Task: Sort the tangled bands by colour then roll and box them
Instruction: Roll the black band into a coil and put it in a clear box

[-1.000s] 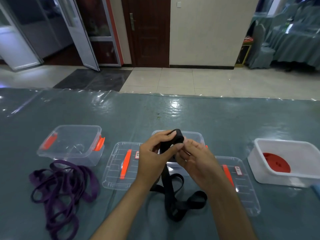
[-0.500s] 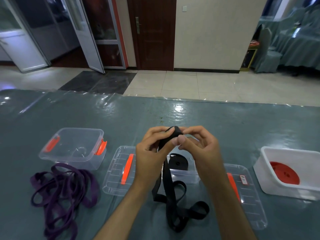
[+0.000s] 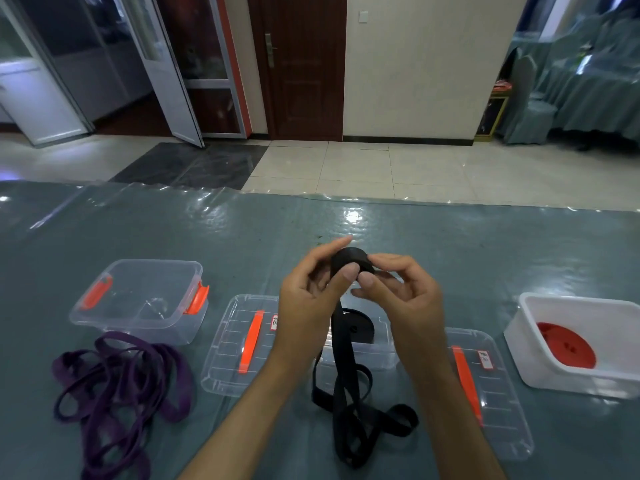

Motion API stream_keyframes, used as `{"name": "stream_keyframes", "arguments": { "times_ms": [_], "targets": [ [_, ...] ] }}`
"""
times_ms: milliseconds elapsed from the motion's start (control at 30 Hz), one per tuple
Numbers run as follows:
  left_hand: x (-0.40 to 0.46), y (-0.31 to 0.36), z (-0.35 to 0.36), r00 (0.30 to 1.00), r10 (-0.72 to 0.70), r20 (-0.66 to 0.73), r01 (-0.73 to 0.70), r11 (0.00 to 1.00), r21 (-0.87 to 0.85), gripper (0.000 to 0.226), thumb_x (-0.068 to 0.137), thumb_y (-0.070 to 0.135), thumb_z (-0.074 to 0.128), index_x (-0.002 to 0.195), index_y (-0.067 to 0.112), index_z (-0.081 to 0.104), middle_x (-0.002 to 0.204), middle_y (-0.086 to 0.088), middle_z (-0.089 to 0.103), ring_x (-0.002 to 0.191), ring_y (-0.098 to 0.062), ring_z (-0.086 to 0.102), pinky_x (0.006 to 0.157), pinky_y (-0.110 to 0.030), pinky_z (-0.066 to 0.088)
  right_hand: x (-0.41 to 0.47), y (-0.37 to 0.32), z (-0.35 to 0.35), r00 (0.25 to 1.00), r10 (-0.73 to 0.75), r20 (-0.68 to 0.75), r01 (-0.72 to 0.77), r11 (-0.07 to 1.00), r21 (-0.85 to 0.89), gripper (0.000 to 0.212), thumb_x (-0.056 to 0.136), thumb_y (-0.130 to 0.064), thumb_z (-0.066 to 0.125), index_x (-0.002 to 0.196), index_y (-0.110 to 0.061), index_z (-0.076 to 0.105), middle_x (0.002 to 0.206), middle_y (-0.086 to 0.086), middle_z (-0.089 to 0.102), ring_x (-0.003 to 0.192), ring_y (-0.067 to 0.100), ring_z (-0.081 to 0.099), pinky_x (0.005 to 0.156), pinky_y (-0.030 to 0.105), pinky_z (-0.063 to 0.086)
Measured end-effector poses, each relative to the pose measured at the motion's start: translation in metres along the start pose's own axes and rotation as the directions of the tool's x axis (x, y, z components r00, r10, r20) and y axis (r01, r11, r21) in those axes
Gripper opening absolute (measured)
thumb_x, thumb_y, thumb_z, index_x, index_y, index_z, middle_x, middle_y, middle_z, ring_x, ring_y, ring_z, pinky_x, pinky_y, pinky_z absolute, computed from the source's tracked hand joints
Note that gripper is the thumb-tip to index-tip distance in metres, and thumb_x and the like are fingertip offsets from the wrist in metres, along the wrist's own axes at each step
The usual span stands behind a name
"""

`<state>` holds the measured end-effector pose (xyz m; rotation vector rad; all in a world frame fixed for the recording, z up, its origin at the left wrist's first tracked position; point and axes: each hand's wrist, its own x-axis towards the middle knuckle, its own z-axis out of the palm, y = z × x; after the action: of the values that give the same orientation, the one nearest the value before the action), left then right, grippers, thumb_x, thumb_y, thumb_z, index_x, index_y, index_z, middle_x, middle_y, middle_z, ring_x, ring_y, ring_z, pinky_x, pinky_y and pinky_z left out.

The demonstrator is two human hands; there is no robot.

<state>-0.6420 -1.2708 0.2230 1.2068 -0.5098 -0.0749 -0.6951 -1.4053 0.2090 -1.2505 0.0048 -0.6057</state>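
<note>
My grip, left hand (image 3: 308,299) and right hand (image 3: 401,299), pinches the half-rolled black band (image 3: 351,263); next I wind in its loose tail.

black band (image 3: 341,344) between the hands; purple bands (image 3: 117,379) left of them; red roll (image 3: 566,344) in white box (image 3: 540,372) to the right; clear boxes (image 3: 138,299) with orange latches (image 3: 196,299); clear lids (image 3: 239,344) with orange strips; grey-teal tabletop (image 3: 450,251)

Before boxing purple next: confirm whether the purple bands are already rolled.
No, the purple bands lie in a loose tangle on the table.
</note>
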Motion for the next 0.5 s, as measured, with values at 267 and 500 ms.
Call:
{"name": "stream_keyframes", "arguments": {
  "times_ms": [267, 500],
  "targets": [
    [-0.008, 0.002, 0.007, 0.990, 0.108, -0.086, -0.110, 0.994, -0.011, 0.017, 0.088, 0.012, 0.078, 0.105, 0.011, 0.080, 0.116, -0.009, 0.075, 0.115, -0.021, 0.072, 0.096, -0.024, 0.056, -0.008, 0.001, -0.004, 0.989, -0.143, 0.026, 0.145, 0.983, -0.114, 0.018, 0.086, 0.000, 0.083, 0.100, -0.001, 0.071, 0.106, 0.011, 0.078, 0.106, 0.029, 0.077, 0.089, 0.030, 0.062],
    [-0.022, 0.007, 0.011, 0.990, 0.055, -0.129, -0.054, 0.999, 0.007, 0.018, 0.086, 0.021, 0.083, 0.103, 0.023, 0.076, 0.107, -0.003, 0.079, 0.105, -0.019, 0.075, 0.091, -0.024, 0.057, -0.027, -0.003, 0.001, 0.992, -0.125, -0.027, 0.120, 0.983, -0.139, 0.017, 0.084, -0.010, 0.086, 0.093, -0.005, 0.072, 0.112, 0.007, 0.078, 0.106, 0.029, 0.076, 0.086, 0.034, 0.064]
  ]
}}
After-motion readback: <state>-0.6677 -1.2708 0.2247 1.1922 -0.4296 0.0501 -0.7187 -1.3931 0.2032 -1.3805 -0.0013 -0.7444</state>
